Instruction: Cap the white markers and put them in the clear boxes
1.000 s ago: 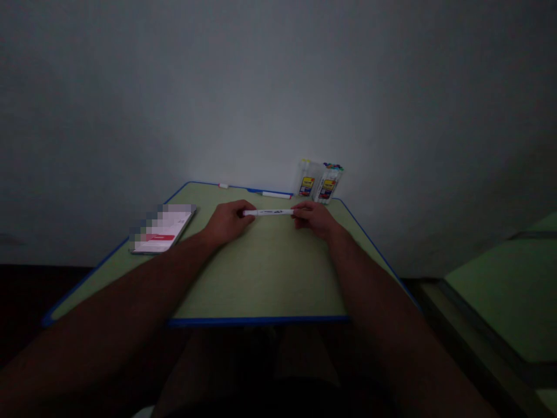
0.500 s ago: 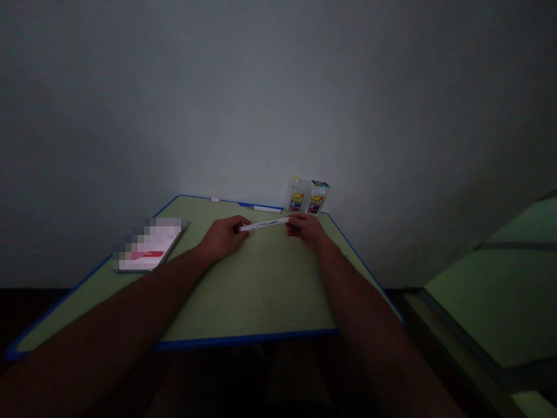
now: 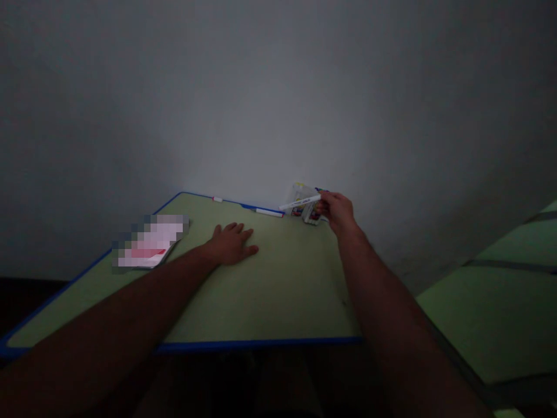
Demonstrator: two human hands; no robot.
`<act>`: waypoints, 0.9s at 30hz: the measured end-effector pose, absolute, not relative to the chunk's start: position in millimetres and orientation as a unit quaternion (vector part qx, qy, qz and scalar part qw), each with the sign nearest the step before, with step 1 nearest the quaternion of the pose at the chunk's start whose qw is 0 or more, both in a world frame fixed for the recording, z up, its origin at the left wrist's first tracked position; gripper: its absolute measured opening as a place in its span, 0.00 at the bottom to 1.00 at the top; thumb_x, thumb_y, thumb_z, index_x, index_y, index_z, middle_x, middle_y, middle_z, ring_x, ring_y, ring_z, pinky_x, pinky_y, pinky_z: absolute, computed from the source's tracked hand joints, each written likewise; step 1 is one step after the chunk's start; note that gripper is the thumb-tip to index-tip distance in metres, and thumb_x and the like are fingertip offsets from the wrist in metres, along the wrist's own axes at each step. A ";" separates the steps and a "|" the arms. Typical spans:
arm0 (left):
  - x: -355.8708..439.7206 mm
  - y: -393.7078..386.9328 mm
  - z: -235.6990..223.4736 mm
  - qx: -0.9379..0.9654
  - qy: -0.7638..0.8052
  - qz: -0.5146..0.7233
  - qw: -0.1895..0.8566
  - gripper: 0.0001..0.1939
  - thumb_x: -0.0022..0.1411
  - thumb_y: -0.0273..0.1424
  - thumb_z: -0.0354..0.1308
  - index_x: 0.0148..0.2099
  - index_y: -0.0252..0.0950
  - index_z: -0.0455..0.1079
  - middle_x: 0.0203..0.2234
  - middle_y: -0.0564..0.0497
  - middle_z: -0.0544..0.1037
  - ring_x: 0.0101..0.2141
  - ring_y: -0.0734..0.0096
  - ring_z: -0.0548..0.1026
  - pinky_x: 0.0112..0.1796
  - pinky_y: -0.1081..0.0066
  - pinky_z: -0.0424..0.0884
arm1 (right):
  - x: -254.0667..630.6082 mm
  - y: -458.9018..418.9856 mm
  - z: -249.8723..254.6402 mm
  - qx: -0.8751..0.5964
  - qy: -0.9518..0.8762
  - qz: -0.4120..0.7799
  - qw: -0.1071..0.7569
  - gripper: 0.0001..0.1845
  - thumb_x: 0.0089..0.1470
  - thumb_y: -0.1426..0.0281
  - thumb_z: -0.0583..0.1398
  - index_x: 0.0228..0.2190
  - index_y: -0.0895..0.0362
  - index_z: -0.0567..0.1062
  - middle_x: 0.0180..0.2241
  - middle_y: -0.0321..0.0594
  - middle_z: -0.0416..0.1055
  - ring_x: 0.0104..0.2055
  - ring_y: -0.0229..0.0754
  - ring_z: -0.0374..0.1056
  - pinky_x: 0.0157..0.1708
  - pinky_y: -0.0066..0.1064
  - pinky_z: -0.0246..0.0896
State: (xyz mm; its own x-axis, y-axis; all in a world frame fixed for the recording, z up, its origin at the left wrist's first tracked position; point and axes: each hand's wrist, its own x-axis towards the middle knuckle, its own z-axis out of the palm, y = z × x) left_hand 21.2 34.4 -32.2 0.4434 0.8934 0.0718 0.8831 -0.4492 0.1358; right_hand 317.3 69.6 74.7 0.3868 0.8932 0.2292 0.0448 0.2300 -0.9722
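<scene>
My right hand (image 3: pixel 339 210) pinches one end of a white marker pen (image 3: pixel 300 202), which points left. It is raised in front of two clear marker packs at the back of the table. Of these, the left pack (image 3: pixel 297 210) is partly covered by the pen, and the right pack (image 3: pixel 311 218) is partly behind my fingers. Flat on the tabletop lies my left hand (image 3: pixel 231 244), fingers spread, holding nothing. Beyond it, along the back edge, rest a white pen body with a red end (image 3: pixel 270 213) and a small white cap (image 3: pixel 217 199).
The pale green table (image 3: pixel 270 302) has a blue rim and stands against a grey wall (image 3: pixel 243 104). A pinkish-white flat item (image 3: pixel 152 241), blurred by pixels, lies at the left side. Light green panels (image 3: pixel 491 307) stand at the right.
My left hand has let go of the marker pen and now rests flat, fingers spread. My right hand has carried the pen right and up, toward the packs.
</scene>
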 end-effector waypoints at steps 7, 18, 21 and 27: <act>23.1 34.9 -32.0 0.848 0.521 0.081 0.053 0.40 0.65 0.57 0.42 0.70 0.37 0.58 0.69 0.31 0.57 0.67 0.36 0.53 0.59 0.33 0.50 | 338.0 95.7 140.8 -0.568 -0.469 0.145 0.661 0.07 0.48 0.79 0.62 0.26 0.57 0.70 0.20 0.33 0.67 0.21 0.33 0.66 0.18 0.24 0.68; 24.3 32.6 -29.9 0.842 0.530 0.076 0.063 0.40 0.65 0.57 0.43 0.71 0.39 0.57 0.70 0.32 0.55 0.68 0.38 0.52 0.60 0.33 0.47 | 348.1 152.5 147.0 -0.644 -0.496 -0.006 0.582 0.03 0.48 0.76 0.63 0.29 0.60 0.74 0.22 0.36 0.68 0.20 0.36 0.67 0.19 0.31 0.70; 24.1 32.8 -31.4 0.842 0.530 0.080 0.060 0.41 0.65 0.57 0.44 0.70 0.39 0.58 0.69 0.32 0.56 0.68 0.38 0.53 0.60 0.33 0.48 | 347.7 168.1 137.7 -0.668 -0.510 -0.020 0.542 0.04 0.47 0.76 0.63 0.30 0.60 0.75 0.22 0.36 0.69 0.20 0.37 0.68 0.23 0.35 0.72; 24.1 32.6 -32.4 0.841 0.529 0.089 0.066 0.41 0.64 0.57 0.44 0.71 0.40 0.58 0.69 0.33 0.55 0.68 0.38 0.52 0.60 0.33 0.46 | 343.4 186.2 124.0 -0.699 -0.567 -0.078 0.428 0.03 0.43 0.76 0.65 0.26 0.60 0.77 0.25 0.42 0.73 0.36 0.47 0.74 0.41 0.40 0.72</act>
